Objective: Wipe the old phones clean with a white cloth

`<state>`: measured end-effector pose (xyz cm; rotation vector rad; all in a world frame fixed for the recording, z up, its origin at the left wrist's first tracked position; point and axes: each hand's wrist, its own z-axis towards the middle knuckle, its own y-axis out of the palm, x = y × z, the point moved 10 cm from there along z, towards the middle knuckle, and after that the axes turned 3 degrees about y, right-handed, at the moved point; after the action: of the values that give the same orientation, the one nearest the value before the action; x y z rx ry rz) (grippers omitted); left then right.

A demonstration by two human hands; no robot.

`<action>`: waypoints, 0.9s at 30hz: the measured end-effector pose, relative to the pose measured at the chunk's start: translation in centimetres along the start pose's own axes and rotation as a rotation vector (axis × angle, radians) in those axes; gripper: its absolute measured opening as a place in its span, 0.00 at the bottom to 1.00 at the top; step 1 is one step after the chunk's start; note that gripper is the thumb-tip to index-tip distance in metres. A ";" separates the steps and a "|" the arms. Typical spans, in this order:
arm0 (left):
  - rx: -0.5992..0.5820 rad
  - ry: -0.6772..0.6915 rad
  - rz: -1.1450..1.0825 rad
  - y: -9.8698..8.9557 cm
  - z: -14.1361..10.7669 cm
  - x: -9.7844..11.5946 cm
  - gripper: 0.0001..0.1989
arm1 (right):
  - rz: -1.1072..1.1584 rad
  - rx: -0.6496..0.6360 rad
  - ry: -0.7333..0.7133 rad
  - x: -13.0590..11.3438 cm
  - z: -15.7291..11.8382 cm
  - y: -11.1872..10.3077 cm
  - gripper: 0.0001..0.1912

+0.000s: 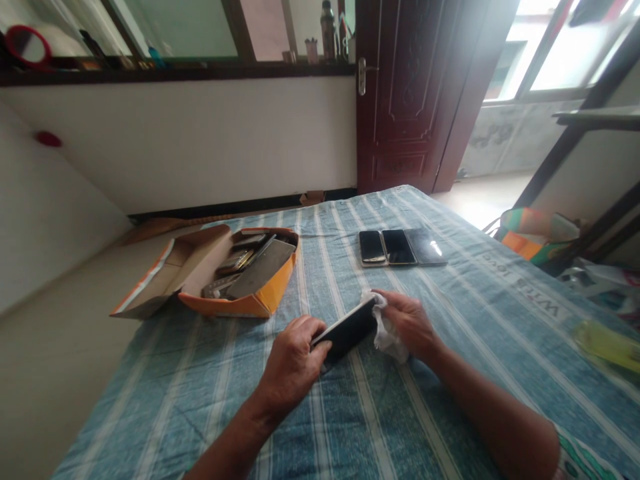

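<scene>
A flat, rectangular phone with a black screen and a pale edge [350, 330] is tilted at the lower centre of the frame, over a blue fabric cover with white stripes [170, 393]. It looks light and stiff, probably slippery, with a glassy face that could crack; the narrow edges seem the best hold. The left hand [295, 353] grasps its lower-left end, thumb on the screen side (the fingers behind are mostly hidden). The right hand [409, 323] pinches a crumpled, thin white wipe [387, 337] against the upper-right end. The left forearm slants up from the bottom edge, the right from the lower right.
</scene>
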<state>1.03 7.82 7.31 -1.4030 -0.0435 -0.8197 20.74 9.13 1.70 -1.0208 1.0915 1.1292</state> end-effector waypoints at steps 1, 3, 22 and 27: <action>0.004 0.003 -0.003 0.0 0.0 0.0 0.02 | 0.010 -0.026 -0.002 -0.3 0.0 0.2 0.15; 0.018 0.008 -0.006 -0.1 -0.1 0.1 0.02 | 0.016 -0.050 -0.028 -1.2 0.0 0.3 0.14; 0.138 0.125 -0.255 -2.0 0.4 2.9 0.10 | -0.435 -0.001 -0.814 -15.2 -5.0 4.4 0.13; 0.201 0.118 -0.273 -3.4 -0.3 2.4 0.11 | -0.568 0.025 -0.964 -16.1 -6.3 6.8 0.14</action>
<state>0.86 6.62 11.25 -1.1716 -0.2246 -1.0920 11.76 1.29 15.95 -0.5672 0.0306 0.9406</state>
